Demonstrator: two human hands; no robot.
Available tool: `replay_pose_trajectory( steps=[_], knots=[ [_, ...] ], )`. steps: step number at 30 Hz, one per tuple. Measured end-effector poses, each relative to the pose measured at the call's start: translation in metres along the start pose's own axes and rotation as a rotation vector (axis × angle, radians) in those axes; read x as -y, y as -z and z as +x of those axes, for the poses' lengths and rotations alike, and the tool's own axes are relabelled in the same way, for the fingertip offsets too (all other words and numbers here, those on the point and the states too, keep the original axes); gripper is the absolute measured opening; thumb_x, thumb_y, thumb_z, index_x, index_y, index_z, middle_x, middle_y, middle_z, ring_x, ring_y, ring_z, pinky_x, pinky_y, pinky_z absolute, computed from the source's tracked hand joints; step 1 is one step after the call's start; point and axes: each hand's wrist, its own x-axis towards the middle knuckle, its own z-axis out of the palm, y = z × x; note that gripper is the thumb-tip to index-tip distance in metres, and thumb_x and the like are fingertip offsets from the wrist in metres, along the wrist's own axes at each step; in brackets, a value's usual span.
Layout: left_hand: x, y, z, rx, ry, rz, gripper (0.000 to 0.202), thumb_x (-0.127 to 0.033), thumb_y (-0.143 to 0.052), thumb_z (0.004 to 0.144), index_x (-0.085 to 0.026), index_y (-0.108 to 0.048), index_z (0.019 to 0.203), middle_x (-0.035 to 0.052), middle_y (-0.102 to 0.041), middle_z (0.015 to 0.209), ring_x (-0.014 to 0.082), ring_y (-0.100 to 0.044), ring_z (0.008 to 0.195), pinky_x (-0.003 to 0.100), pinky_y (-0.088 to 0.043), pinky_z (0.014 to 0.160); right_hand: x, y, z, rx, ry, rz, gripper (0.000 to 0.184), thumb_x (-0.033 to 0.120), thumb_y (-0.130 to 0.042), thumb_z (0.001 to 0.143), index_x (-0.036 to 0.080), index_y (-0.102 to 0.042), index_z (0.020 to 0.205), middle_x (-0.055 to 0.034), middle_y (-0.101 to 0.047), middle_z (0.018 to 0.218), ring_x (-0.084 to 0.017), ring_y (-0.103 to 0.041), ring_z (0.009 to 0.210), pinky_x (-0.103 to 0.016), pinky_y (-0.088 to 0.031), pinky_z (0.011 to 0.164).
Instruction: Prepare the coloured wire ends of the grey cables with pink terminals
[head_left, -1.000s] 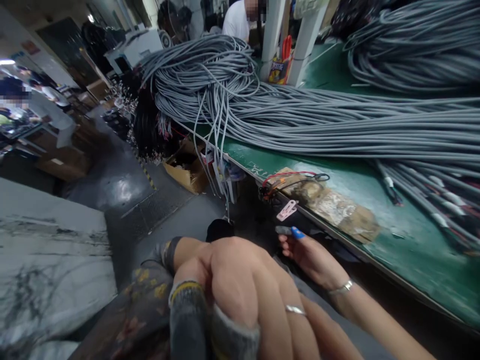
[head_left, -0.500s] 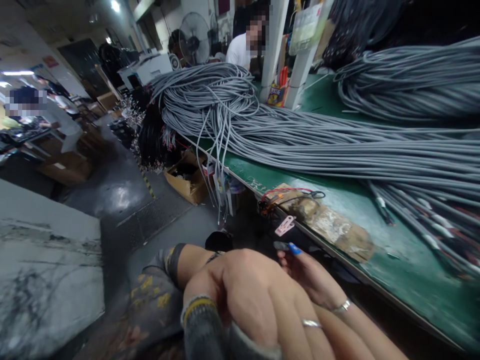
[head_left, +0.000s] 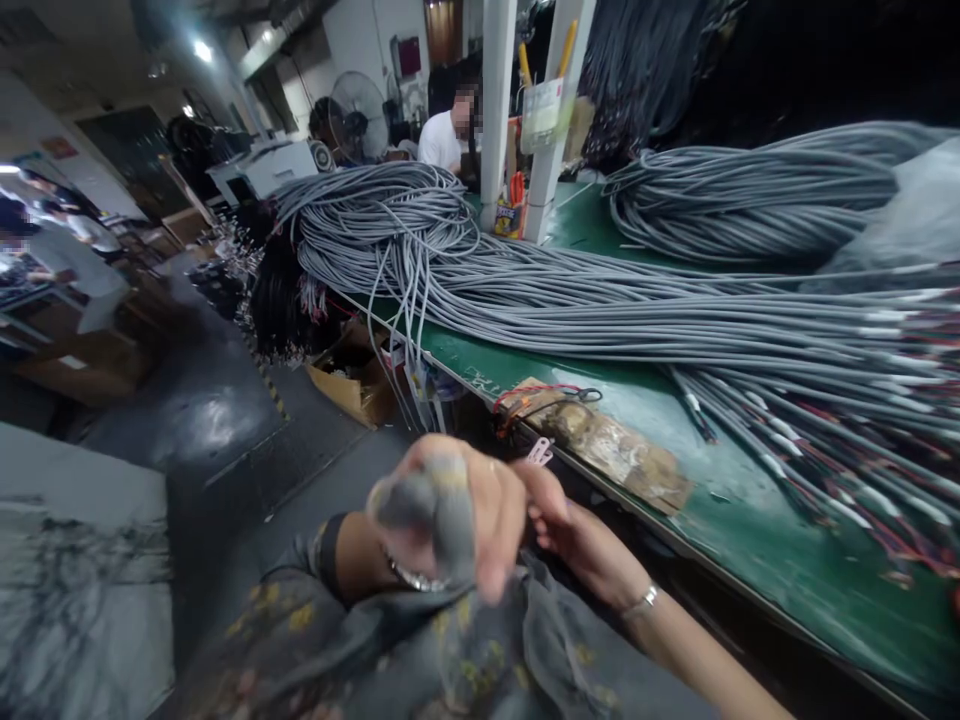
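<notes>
My left hand (head_left: 480, 500) is raised in front of my body, with grey finger covers on at least two fingers and a bracelet at the wrist. Its fingers are curled and blurred, and they meet the tip of my right hand (head_left: 574, 535). That hand comes in from the lower right with a watch on its wrist. Its fingers are bent inward, while its thumb reaches behind the left hand. Whatever lies between the two hands is hidden. Close beyond them, a pink clip (head_left: 540, 452) hangs at the bench edge.
Long grey cables (head_left: 570, 310) lie across the green bench (head_left: 750, 480), with stripped ends at the right. A taped cardboard piece (head_left: 637, 460) lies by the front edge. A cardboard box (head_left: 349, 385) stands on the floor. A person in white (head_left: 439, 140) is behind the bench.
My left hand has drawn back from close to the camera and turned, meeting my right hand. The right hand's blue-covered tip and small dark piece are now hidden. The view has shifted right.
</notes>
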Motion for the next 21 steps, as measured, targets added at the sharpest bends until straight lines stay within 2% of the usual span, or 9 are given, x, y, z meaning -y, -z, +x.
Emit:
replay_pose_trajectory(
  steps=[2,5,9,12,16,19,21],
  knots=[
    [0.001,0.005,0.003,-0.157,-0.012,-0.111,0.06,-0.05,-0.058,0.079,-0.015,-0.031,0.039,-0.0029,-0.019,0.034,0.0071,-0.032,0.035,0.033,-0.045,0.073,0.001,0.001,0.0,-0.007,-0.006,-0.008,0.006,0.025,-0.076,0.07,0.02,-0.074,0.069,-0.0042,-0.066,0.068,-0.011,-0.058,0.055,-0.016,-0.05,0.05],
    [0.009,0.023,0.01,-0.412,0.116,-0.145,0.057,-0.048,-0.053,0.084,-0.015,-0.03,0.043,-0.0028,-0.012,0.04,0.0076,-0.027,0.043,0.032,-0.042,0.071,0.002,0.002,-0.001,-0.008,-0.024,-0.024,0.01,0.029,-0.078,0.068,0.02,-0.074,0.07,-0.0046,-0.067,0.07,-0.011,-0.059,0.055,-0.016,-0.051,0.051],
    [0.022,0.045,0.014,-0.526,0.181,-0.135,0.058,-0.051,-0.047,0.087,-0.015,-0.029,0.045,-0.0025,-0.009,0.044,0.0081,-0.022,0.045,0.031,-0.039,0.067,0.002,0.004,0.0,-0.004,-0.028,-0.035,0.008,0.027,-0.078,0.068,0.02,-0.074,0.068,-0.005,-0.066,0.069,-0.012,-0.058,0.054,-0.017,-0.051,0.05],
    [0.027,0.052,0.014,-0.534,0.187,-0.164,0.056,-0.047,-0.045,0.088,-0.015,-0.029,0.045,-0.0029,-0.008,0.045,0.0078,-0.02,0.044,0.03,-0.037,0.064,0.001,0.006,0.002,-0.03,-0.056,-0.031,0.008,0.026,-0.078,0.067,0.019,-0.073,0.066,-0.0054,-0.066,0.068,-0.012,-0.058,0.054,-0.018,-0.052,0.05],
    [0.027,0.047,0.014,-0.485,0.158,-0.297,0.051,-0.037,-0.047,0.089,-0.014,-0.029,0.047,-0.0042,-0.007,0.044,0.0058,-0.016,0.041,0.025,-0.034,0.059,0.001,0.007,0.003,-0.043,-0.068,-0.039,0.008,0.025,-0.078,0.067,0.019,-0.073,0.066,-0.0054,-0.066,0.069,-0.012,-0.058,0.054,-0.018,-0.052,0.05],
    [0.021,0.036,0.004,-0.319,0.119,-0.283,0.052,-0.035,-0.054,0.082,-0.014,-0.026,0.044,-0.0052,-0.007,0.038,0.0032,-0.014,0.035,0.023,-0.033,0.053,0.0,0.007,0.003,-0.02,-0.055,-0.043,0.009,0.026,-0.079,0.066,0.02,-0.073,0.067,-0.0045,-0.067,0.07,-0.011,-0.058,0.055,-0.017,-0.051,0.05],
    [0.018,0.033,-0.009,-0.162,0.119,-0.13,0.065,-0.05,-0.054,0.077,-0.015,-0.018,0.036,-0.003,-0.01,0.03,0.0046,-0.016,0.029,0.027,-0.034,0.048,-0.001,0.007,0.002,0.036,0.007,-0.071,0.007,0.027,-0.077,0.069,0.021,-0.074,0.07,-0.0043,-0.067,0.07,-0.011,-0.059,0.055,-0.018,-0.051,0.051]
  ],
)
